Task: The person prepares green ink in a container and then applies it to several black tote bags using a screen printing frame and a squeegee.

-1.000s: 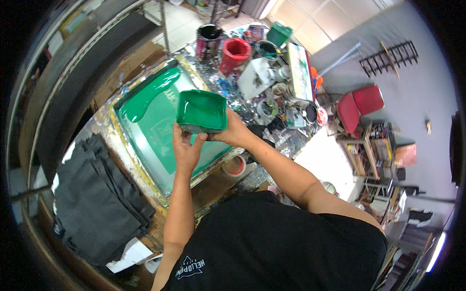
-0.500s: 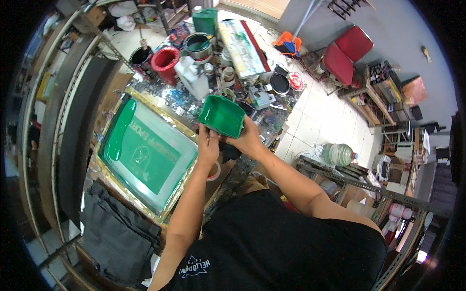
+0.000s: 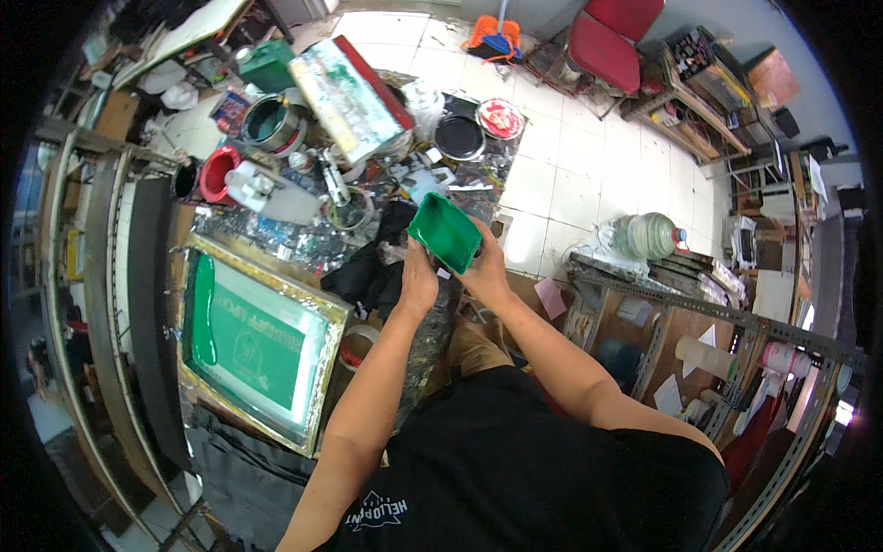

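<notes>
the biggest thing before you is the paint-splattered worktable (image 3: 276, 239), which spreads out ahead of your hands and to the left of them. on it, lower left of your left hand, lies the screen-printing frame (image 3: 258, 345), well apart from the fingers; a thick band of green ink (image 3: 204, 313) runs along its far left side. nearer to your body than this frame, and to the left of your left forearm, is the dark fabric (image 3: 253, 483). ahead and to the left of both hands stands the paint-smeared white box (image 3: 345, 101) with a red side. to the left of this box is the green jerrycan (image 3: 267, 64), and nearer to your left hand lies the white plastic jug (image 3: 276, 193). the red bucket (image 3: 219, 173) is farther left than the jug.

the rectangular tub (image 3: 446, 235), coated inside with green, is held between your two hands, its open mouth turned up to you. your left hand (image 3: 419, 281) is closed around its left near side, and your right hand (image 3: 487, 262) grips its right side; i cannot tell how the hidden fingers sit underneath. the smallest is the tape roll (image 3: 361, 348), between the frame and your left forearm.
</notes>
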Action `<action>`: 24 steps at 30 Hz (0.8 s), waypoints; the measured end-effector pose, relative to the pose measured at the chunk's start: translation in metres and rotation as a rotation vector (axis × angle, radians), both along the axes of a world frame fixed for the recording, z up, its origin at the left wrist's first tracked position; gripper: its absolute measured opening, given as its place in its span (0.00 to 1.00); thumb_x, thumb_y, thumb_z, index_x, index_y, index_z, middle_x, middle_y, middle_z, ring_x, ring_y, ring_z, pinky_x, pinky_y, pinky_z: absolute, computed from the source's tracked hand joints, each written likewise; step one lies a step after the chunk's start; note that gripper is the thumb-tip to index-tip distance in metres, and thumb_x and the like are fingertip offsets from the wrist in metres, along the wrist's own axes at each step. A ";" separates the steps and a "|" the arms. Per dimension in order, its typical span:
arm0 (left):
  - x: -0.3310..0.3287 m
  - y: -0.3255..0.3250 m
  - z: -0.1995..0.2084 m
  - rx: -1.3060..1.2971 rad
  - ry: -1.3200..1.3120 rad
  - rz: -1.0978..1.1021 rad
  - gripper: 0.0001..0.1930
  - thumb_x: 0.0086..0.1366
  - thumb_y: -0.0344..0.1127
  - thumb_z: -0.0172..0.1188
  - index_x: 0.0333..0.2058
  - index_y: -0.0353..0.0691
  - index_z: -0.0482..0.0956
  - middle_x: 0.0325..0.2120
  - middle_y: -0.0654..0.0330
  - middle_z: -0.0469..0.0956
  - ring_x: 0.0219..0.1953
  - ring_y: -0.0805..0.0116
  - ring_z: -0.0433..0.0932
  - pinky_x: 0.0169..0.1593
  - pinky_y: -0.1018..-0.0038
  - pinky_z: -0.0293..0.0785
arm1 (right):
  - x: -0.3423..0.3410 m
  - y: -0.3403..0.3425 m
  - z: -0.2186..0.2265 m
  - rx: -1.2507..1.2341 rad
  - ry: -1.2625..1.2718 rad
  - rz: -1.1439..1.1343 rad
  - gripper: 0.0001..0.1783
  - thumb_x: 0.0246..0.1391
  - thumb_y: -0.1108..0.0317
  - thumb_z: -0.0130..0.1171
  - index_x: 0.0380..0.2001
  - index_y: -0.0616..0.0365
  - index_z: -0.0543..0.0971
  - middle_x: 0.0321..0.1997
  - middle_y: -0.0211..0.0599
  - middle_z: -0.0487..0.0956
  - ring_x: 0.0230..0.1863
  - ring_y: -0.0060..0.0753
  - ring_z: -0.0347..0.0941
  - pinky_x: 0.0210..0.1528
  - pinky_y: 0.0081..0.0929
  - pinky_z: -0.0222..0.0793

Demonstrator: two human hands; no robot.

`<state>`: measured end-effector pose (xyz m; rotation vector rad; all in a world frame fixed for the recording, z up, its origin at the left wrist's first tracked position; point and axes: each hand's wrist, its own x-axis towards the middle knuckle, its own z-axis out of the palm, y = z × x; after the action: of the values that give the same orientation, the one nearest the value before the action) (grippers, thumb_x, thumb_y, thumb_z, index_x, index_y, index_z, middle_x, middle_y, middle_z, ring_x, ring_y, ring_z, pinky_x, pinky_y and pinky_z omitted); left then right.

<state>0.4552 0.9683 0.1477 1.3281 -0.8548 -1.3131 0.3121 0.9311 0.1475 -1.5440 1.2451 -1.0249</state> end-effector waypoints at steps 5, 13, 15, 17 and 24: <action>-0.013 -0.013 -0.023 -0.012 -0.038 -0.020 0.22 0.82 0.39 0.36 0.64 0.31 0.64 0.59 0.46 0.72 0.58 0.53 0.72 0.63 0.60 0.66 | -0.012 -0.009 -0.016 -0.017 0.027 -0.049 0.42 0.40 0.71 0.78 0.62 0.59 0.73 0.59 0.48 0.78 0.62 0.45 0.75 0.65 0.37 0.69; 0.000 -0.020 -0.046 -0.217 -0.612 -0.128 0.19 0.69 0.29 0.53 0.57 0.31 0.72 0.55 0.43 0.74 0.58 0.43 0.73 0.62 0.55 0.66 | -0.007 -0.009 -0.036 -0.105 0.122 -0.119 0.42 0.37 0.65 0.78 0.60 0.56 0.75 0.62 0.44 0.78 0.65 0.50 0.72 0.68 0.42 0.61; -0.004 -0.022 -0.034 -0.322 -0.690 -0.068 0.15 0.65 0.24 0.53 0.50 0.31 0.76 0.47 0.40 0.78 0.51 0.36 0.75 0.55 0.53 0.70 | -0.004 -0.008 -0.043 -0.106 0.050 -0.161 0.42 0.37 0.65 0.78 0.59 0.57 0.75 0.62 0.45 0.78 0.65 0.51 0.72 0.68 0.43 0.62; 0.002 -0.028 -0.029 -0.238 -0.602 -0.150 0.16 0.69 0.26 0.51 0.54 0.31 0.73 0.51 0.40 0.77 0.53 0.40 0.75 0.58 0.53 0.69 | -0.007 -0.012 -0.045 -0.111 0.038 -0.154 0.42 0.38 0.64 0.78 0.60 0.57 0.75 0.62 0.46 0.78 0.65 0.51 0.71 0.68 0.43 0.62; 0.023 -0.010 -0.066 0.087 -0.394 -0.098 0.25 0.79 0.44 0.41 0.64 0.29 0.65 0.60 0.42 0.71 0.60 0.45 0.70 0.65 0.54 0.63 | -0.013 -0.018 -0.047 0.031 0.002 -0.060 0.56 0.38 0.66 0.80 0.70 0.61 0.62 0.68 0.54 0.71 0.69 0.55 0.68 0.73 0.45 0.59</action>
<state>0.4778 0.9584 0.0820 1.6639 -1.1536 -1.1908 0.2995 0.9129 0.1000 -1.4926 1.3097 -1.0372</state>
